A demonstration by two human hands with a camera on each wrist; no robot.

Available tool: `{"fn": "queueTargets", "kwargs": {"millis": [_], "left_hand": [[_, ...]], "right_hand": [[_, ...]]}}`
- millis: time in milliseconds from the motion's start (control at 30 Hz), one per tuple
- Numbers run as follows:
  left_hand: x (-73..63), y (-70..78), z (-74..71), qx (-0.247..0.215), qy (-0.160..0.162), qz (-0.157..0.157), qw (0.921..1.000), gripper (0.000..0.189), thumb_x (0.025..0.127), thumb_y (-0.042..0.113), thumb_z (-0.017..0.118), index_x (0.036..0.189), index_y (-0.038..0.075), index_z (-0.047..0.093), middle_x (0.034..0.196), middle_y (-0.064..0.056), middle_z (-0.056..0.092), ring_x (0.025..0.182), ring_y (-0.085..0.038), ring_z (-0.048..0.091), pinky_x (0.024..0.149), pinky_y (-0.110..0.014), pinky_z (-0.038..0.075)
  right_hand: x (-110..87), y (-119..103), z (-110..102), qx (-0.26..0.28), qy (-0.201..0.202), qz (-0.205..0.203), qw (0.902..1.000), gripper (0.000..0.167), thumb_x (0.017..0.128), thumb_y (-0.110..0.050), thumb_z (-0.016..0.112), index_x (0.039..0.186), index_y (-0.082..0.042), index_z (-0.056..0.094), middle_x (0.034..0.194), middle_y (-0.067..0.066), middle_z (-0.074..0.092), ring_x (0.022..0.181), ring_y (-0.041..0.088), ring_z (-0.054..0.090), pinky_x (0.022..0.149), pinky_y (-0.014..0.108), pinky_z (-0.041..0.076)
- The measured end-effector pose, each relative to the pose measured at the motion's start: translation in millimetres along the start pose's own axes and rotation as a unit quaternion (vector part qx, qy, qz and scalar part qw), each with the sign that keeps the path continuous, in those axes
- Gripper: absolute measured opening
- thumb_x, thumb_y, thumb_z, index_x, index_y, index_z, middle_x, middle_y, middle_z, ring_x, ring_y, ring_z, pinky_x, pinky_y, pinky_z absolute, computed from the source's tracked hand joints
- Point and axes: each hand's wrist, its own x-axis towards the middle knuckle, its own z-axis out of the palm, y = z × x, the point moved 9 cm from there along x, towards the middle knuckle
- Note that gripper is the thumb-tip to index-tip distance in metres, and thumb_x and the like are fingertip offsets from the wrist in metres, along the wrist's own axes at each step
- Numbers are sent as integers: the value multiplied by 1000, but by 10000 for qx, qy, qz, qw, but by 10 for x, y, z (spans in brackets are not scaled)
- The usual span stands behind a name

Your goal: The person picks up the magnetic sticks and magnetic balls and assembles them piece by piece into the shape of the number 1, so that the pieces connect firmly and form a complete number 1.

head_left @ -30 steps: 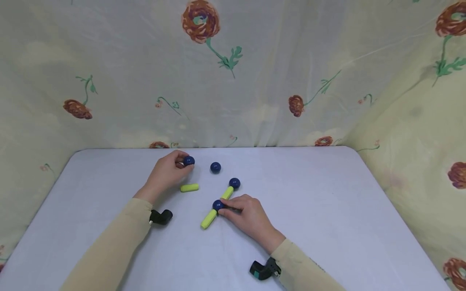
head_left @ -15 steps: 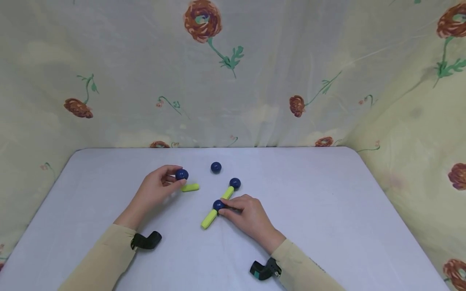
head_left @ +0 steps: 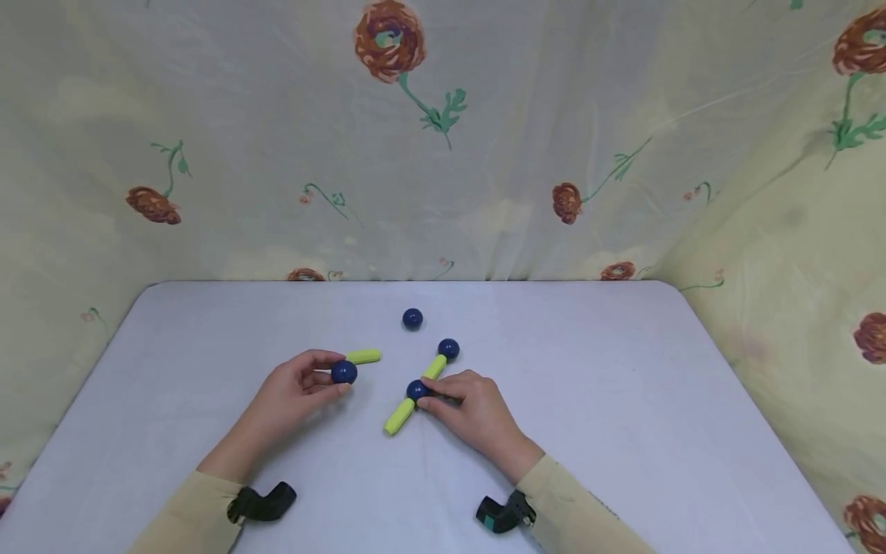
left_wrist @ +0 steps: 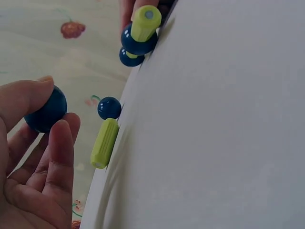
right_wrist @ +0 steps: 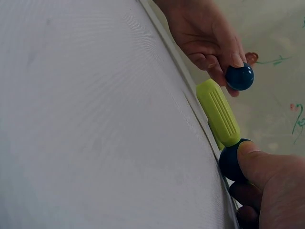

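Note:
Between thumb and fingers my left hand (head_left: 294,392) pinches a dark blue ball (head_left: 344,372), which the left wrist view shows held off the table. My right hand (head_left: 477,408) grips another blue ball (head_left: 417,390), the middle one of a joined row. From that ball one yellow-green ribbed stick (head_left: 398,417) points toward me, its near end bare. A second yellow-green stick (head_left: 434,367) runs from it to a blue ball (head_left: 448,349) at the far end. Just beyond the left hand lies a loose yellow-green stick (head_left: 363,356).
A loose blue ball (head_left: 412,318) sits toward the back of the white table (head_left: 588,369). Flower-printed cloth (head_left: 484,154) hangs behind and at the sides. Each wrist wears a black camera, such as the right wrist's camera (head_left: 504,513).
My left hand has brought its blue ball back toward me from near the table's far edge, past the loose stick. The right hand and the joined row have stayed in place.

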Motion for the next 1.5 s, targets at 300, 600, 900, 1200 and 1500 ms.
{"fn": "queueTargets", "kwargs": {"millis": [300,600,900,1200,1500], "left_hand": [[-166,-79,104,-143,-133,-113,9997,51,79,29,85,124,16,64,115,-8,68,96,-16,68,79,-28,55],[-291,-120,253,-326,-313,-43,9990,44,79,20,85,119,15,66,113,-7,69,94,-15,69,79,-27,55],[-330,-66,319,142,-503,321,9981,43,78,25,86,116,16,67,111,-4,68,90,-13,68,76,-25,55],[-324,6,384,913,-725,798,9900,40,79,31,85,114,21,66,99,9,69,82,-9,65,70,-26,54],[-327,55,424,1523,-888,1320,9755,36,80,35,83,111,29,66,83,15,63,66,-9,54,58,-25,46]], "right_hand": [[-11,15,20,20,-64,111,9999,36,88,-39,74,118,-18,74,103,-12,73,93,1,62,78,25,51],[2,-36,25,68,-52,-15,10000,35,88,-35,75,118,-17,74,103,-11,73,95,2,62,80,26,51],[11,-42,29,1,-94,0,10000,35,89,-36,74,119,-17,73,104,-11,73,94,2,62,78,26,51],[4,-27,5,-35,-112,75,9999,36,90,-37,74,120,-17,73,105,-10,73,96,3,63,80,27,52],[6,4,9,-88,-82,97,9999,36,90,-40,72,119,-19,73,104,-10,73,96,2,62,81,27,52]]}}
